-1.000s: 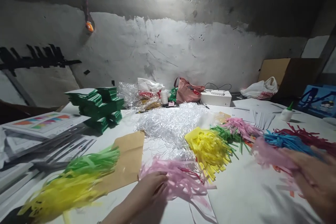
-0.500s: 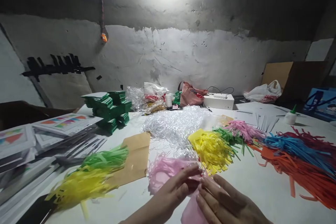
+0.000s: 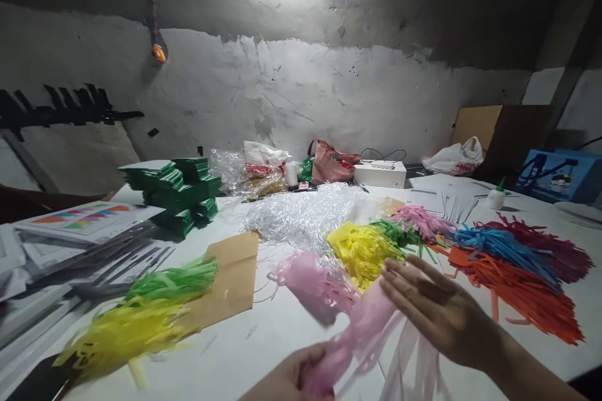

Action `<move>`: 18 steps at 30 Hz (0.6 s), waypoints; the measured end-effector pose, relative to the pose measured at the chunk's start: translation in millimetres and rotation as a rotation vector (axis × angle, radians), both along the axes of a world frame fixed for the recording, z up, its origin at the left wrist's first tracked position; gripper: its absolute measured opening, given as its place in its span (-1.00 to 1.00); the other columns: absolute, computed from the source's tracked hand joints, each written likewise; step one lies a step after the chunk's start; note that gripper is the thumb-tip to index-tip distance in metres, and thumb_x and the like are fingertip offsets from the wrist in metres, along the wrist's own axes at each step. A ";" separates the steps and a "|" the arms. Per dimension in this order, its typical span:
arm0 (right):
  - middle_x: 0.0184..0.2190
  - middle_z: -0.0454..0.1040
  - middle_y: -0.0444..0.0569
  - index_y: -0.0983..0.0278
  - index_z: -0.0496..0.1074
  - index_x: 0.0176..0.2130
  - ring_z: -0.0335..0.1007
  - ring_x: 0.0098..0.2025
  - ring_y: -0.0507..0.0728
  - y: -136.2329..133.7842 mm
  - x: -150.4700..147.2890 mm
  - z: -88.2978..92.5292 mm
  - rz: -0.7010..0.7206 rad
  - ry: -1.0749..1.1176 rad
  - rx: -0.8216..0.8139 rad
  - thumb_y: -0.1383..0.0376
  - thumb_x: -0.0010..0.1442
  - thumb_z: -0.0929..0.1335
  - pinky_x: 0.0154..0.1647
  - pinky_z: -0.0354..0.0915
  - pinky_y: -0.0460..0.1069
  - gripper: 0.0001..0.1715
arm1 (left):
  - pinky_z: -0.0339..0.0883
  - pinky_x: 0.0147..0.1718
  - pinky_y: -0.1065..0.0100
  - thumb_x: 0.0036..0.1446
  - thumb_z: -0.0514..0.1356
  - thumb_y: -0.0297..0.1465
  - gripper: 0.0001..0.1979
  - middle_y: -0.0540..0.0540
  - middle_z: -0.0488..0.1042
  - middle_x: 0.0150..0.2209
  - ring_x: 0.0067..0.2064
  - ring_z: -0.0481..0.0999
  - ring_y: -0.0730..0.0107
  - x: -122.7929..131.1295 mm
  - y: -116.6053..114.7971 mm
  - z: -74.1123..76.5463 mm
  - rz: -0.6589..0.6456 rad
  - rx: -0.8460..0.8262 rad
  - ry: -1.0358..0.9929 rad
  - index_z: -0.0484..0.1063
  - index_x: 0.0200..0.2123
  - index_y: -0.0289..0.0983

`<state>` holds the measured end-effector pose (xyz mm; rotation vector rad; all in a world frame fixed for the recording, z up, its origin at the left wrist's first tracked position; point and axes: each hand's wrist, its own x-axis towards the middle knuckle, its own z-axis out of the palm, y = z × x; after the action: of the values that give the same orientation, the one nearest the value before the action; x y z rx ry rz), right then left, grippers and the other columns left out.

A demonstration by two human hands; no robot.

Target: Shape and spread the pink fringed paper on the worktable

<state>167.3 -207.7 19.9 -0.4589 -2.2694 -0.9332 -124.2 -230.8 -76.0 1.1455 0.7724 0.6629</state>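
Observation:
Light pink tissue strips (image 3: 371, 313) stretch across the near middle of the table, partly blurred. My left hand (image 3: 301, 373) is closed round their lower left end, at the bottom edge of the view. Over their upper right part lies my right hand (image 3: 437, 310), its fingers extended and spread a little, palm toward the tissue. Some strips hang below it. A bunched pink part (image 3: 313, 282) lies just beyond, beside a yellow fringed bundle (image 3: 364, 250).
Clear shiny strands (image 3: 305, 213) are heaped mid-table. Green and yellow fringes (image 3: 126, 332) and brown paper (image 3: 235, 282) lie left, near stacked green pieces (image 3: 174, 191). Orange fringe (image 3: 522, 294), blue fringe (image 3: 508, 254) and a glue bottle (image 3: 496, 197) are on the right.
My hands have separated: the left went down and left and closed on the pink tissue, the right went up and right. The pink strips are now spread between them. The view shifted right.

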 end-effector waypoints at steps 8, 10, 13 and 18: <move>-0.04 0.62 0.07 0.41 0.57 -0.08 0.48 0.13 0.20 -24.0 -42.4 -46.2 0.038 0.044 0.000 0.51 0.44 0.05 0.43 0.00 0.18 -0.43 | 0.19 -0.60 0.56 0.07 0.37 -0.19 -0.49 0.06 0.44 -0.54 -0.51 0.34 0.52 -99.0 1.7 32.4 0.160 0.045 0.177 0.44 0.05 -0.28; -0.11 0.66 -0.01 0.36 0.59 -0.14 0.54 0.05 0.14 -20.0 -71.0 -81.8 0.082 0.129 -0.022 0.51 0.45 0.08 0.44 0.00 0.15 -0.46 | 0.36 -0.48 0.47 0.11 0.32 -0.20 -0.55 -0.01 0.54 -0.42 -0.40 0.47 0.40 -129.0 -9.3 14.8 0.335 0.133 0.367 0.47 0.03 -0.26; -0.24 0.69 -0.10 0.31 0.58 -0.24 0.61 -0.09 0.06 -10.6 -110.2 -125.1 0.133 0.265 -0.032 0.53 0.44 0.13 0.44 0.01 0.13 -0.50 | 0.53 -0.14 0.20 0.17 0.23 -0.16 -0.56 -0.15 0.57 -0.02 -0.05 0.56 0.11 -152.8 -30.3 -21.6 0.743 0.471 0.734 0.44 0.08 -0.18; -0.42 0.67 -0.13 0.30 0.54 -0.34 0.64 -0.26 0.03 -2.8 -149.2 -162.5 0.136 0.410 -0.004 0.52 0.42 0.15 0.42 0.05 0.16 -0.51 | 0.56 -0.23 0.37 0.31 0.10 -0.22 -0.60 -0.14 0.61 -0.03 -0.07 0.61 0.23 -99.6 -40.8 -54.7 0.599 1.557 1.031 0.38 0.18 -0.15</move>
<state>18.1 -210.5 -142.6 -0.4449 -1.9040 -0.6935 -223.8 -271.6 -130.8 2.8485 1.5653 1.2514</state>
